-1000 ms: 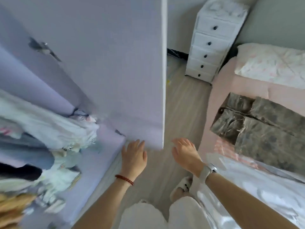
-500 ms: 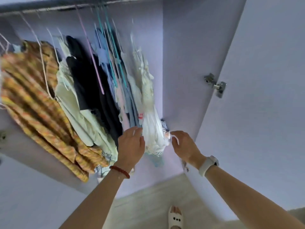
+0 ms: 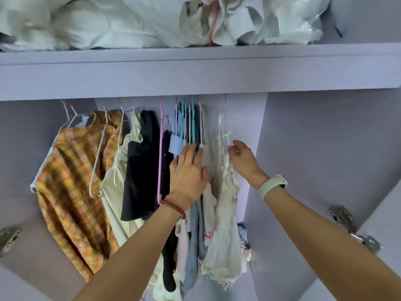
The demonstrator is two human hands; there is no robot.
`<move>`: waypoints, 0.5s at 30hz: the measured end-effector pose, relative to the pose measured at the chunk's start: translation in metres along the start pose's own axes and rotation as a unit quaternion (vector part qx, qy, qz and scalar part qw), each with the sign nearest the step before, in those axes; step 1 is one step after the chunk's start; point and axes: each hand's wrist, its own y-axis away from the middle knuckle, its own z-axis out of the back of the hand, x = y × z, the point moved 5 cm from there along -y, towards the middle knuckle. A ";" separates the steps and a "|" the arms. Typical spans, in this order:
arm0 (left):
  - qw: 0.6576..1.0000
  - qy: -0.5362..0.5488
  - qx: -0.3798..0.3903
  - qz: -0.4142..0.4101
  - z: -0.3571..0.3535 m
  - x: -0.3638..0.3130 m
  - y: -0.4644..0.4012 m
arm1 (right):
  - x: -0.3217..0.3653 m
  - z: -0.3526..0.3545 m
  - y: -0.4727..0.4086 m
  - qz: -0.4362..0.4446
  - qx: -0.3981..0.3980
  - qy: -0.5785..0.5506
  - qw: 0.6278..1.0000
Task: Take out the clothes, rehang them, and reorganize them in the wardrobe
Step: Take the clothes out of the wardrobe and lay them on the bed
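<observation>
- The left hand (image 3: 188,170) is lying flat, fingers spread and gripping nothing, pressing against the bunched hangers (image 3: 191,124) and the clothes under them in the middle of the row.
- The right hand (image 3: 243,158) is reaching to the white lace top (image 3: 225,213) at the row's right end; its fingertips (image 3: 231,151) are touching the strap near the shoulder, loosely curled, and I cannot tell whether they are pinching it yet.
- The lace top is hanging a little apart from the bunch, its hanger hook disappearing up under the shelf (image 3: 195,68).
- Further left are hanging a black top (image 3: 141,170), a cream garment (image 3: 112,187) and a plaid shirt (image 3: 73,183), which is sitting crooked on its wire hangers.
- Likely step: parting the row to lift the lace top out; nothing is out yet.
- Risks, as I judge them:
  - pulling by the thin strap could be sliding the top off its hanger or straining the lace;
  - the packed hangers could be snagging one another, dragging a neighbour off the rail;
  - the plaid shirt looks ready to slip if the row gets shoved leftward;
  - the white bundles (image 3: 130,22) are overhanging the shelf edge, so a knock from below might be bringing them down.
</observation>
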 end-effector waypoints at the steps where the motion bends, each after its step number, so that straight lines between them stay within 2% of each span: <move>1: 1.000 0.000 0.002 0.003 -0.005 0.001 -0.001 | 0.005 -0.005 -0.009 0.008 0.019 -0.002 1.000; 3: 1.000 0.006 -0.002 0.002 -0.009 0.001 0.001 | 0.008 -0.014 -0.022 0.021 0.031 -0.004 0.999; 8: 1.000 0.020 -0.017 0.005 -0.012 0.009 0.001 | 0.005 -0.005 -0.031 0.065 -0.102 0.126 0.985; 12: 0.999 0.020 -0.024 0.003 -0.013 0.011 0.001 | 0.015 0.012 -0.024 0.158 -0.143 0.137 0.967; 15: 0.999 0.030 -0.035 0.008 -0.013 0.009 -0.001 | 0.002 0.024 -0.002 0.177 -0.163 0.132 0.962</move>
